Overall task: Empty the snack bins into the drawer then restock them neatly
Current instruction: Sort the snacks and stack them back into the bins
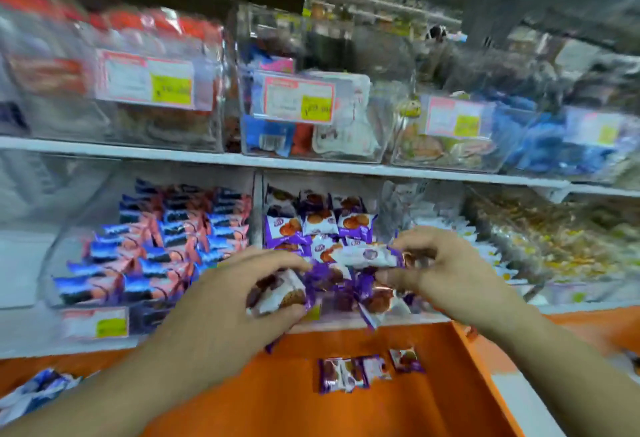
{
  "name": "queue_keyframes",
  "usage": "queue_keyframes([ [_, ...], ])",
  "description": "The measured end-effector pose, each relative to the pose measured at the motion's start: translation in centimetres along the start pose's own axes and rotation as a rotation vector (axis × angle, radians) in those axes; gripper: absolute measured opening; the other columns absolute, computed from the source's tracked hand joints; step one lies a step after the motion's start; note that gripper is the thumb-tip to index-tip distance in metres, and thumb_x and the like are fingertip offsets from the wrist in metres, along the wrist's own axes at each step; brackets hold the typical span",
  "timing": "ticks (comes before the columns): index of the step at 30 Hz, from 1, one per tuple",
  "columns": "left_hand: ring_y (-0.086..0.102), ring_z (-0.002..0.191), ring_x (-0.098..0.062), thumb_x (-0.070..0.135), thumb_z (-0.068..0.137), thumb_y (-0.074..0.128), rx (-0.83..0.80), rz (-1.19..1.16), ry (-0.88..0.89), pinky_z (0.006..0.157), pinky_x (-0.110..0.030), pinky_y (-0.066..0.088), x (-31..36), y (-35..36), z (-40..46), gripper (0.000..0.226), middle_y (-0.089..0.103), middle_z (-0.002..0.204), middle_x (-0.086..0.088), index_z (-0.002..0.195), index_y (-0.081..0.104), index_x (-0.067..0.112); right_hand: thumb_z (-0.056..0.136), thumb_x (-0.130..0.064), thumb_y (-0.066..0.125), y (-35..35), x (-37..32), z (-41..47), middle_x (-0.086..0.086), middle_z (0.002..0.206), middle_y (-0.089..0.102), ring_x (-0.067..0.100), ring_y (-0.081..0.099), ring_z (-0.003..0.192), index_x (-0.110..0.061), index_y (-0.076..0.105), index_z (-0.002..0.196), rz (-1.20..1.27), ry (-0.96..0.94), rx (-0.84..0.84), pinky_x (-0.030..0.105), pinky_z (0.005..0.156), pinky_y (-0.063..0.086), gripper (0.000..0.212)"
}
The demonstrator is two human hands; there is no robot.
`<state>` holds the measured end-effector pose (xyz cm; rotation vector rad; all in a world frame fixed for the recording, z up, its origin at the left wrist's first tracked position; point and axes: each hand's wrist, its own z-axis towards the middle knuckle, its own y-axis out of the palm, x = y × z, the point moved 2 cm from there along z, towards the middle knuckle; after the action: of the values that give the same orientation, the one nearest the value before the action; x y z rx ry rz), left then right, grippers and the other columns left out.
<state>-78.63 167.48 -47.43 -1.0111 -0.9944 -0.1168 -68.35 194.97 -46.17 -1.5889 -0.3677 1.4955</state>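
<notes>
A clear bin (377, 215) on the lower shelf holds purple-and-white cookie packets (320, 223). My left hand (235, 301) grips a packet (280, 294) at the bin's front. My right hand (446, 270) pinches another purple-and-white packet (363, 256) just above the pile. Below them the open orange drawer (346, 412) holds a few purple packets (367, 367) lying flat. The bin to the left (69, 246) is filled with rows of blue-and-pink packets (166, 246).
The upper shelf (242, 159) carries several clear bins with price labels and mixed snacks. More bins with white and yellow packets (519, 246) stand at the right. Blue-and-white packets (31, 391) lie at the lower left. The picture is blurred by motion.
</notes>
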Motion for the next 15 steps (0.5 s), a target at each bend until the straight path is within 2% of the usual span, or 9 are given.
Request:
queue_keyframes([
  [2,0.046,0.111,0.019,0.051,0.087,0.076,0.127,0.039,0.032,0.079,-0.003,0.039,-0.5,-0.3,1.6,0.042,0.052,0.119,0.035,0.123,0.057,0.063,0.079,-0.034,0.091,0.4,-1.5,1.7,-0.002,0.076,0.07,0.007,0.061,0.065,-0.023,0.077,0.079,-0.006,0.033,0.059,0.029,0.062,0.04,0.017],
  [3,0.046,0.11,0.016,0.052,0.088,0.074,0.152,0.069,0.045,0.078,-0.004,0.039,-0.5,-0.3,2.7,0.044,0.052,0.118,0.033,0.127,0.055,0.062,0.082,-0.031,0.088,1.1,-1.9,2.4,-0.007,0.067,0.07,0.001,0.059,0.058,-0.021,0.077,0.077,-0.032,0.048,0.067,0.026,0.059,0.039,0.016],
  [5,0.049,0.108,0.008,0.054,0.091,0.071,0.194,0.111,0.077,0.082,-0.01,0.041,-0.5,0.1,4.8,0.046,0.051,0.118,0.029,0.133,0.052,0.059,0.086,-0.031,0.084,2.3,-1.9,3.6,-0.021,0.057,0.066,-0.006,0.06,0.056,-0.023,0.077,0.077,-0.107,0.073,0.082,0.018,0.056,0.043,0.014],
  [6,0.05,0.109,0.005,0.054,0.092,0.069,0.208,0.147,0.09,0.087,-0.014,0.043,-0.8,0.5,5.8,0.048,0.051,0.12,0.028,0.136,0.05,0.058,0.086,-0.037,0.082,2.8,-1.6,4.4,-0.019,0.059,0.067,-0.005,0.062,0.059,-0.022,0.076,0.078,-0.146,0.082,0.095,0.019,0.059,0.049,0.018],
  [8,0.049,0.117,-0.002,0.056,0.095,0.065,0.189,0.196,0.079,0.096,-0.028,0.048,-1.5,1.1,7.4,0.05,0.051,0.127,0.024,0.141,0.045,0.056,0.085,-0.05,0.076,3.7,-0.7,5.6,-0.004,0.07,0.069,0.01,0.065,0.067,-0.018,0.072,0.078,-0.209,0.109,0.078,0.034,0.067,0.055,0.033],
  [10,0.047,0.126,-0.007,0.059,0.097,0.059,0.138,0.284,0.07,0.104,-0.033,0.044,-2.4,1.8,8.6,0.055,0.051,0.137,0.023,0.147,0.039,0.054,0.089,-0.049,0.075,4.4,-0.4,6.0,-0.003,0.087,0.062,0.015,0.058,0.077,-0.016,0.07,0.078,-0.291,0.099,0.07,0.033,0.07,0.045,0.035],
  [12,0.046,0.132,-0.009,0.064,0.098,0.052,0.096,0.436,0.061,0.113,-0.036,0.029,-3.2,2.4,9.5,0.058,0.051,0.145,0.022,0.151,0.032,0.053,0.093,-0.042,0.075,4.4,-0.3,6.0,-0.004,0.098,0.054,0.017,0.053,0.085,-0.016,0.067,0.078,-0.313,0.079,0.097,0.032,0.072,0.036,0.031],
  [14,0.04,0.139,-0.013,0.07,0.098,0.043,0.072,0.581,0.045,0.117,-0.041,0.016,-4.0,2.8,10.1,0.062,0.045,0.153,0.018,0.155,0.026,0.052,0.094,-0.041,0.074,4.4,0.3,5.8,-0.003,0.11,0.058,0.02,0.055,0.1,-0.017,0.068,0.078,-0.309,0.048,0.102,0.031,0.079,0.036,0.029],
  [15,0.036,0.143,-0.015,0.073,0.097,0.04,0.058,0.621,0.029,0.119,-0.043,0.014,-4.3,2.9,10.4,0.066,0.039,0.157,0.016,0.157,0.023,0.051,0.094,-0.041,0.074,4.5,0.8,5.7,-0.002,0.122,0.06,0.021,0.054,0.113,-0.018,0.071,0.08,-0.335,0.022,0.103,0.03,0.088,0.039,0.027],
])
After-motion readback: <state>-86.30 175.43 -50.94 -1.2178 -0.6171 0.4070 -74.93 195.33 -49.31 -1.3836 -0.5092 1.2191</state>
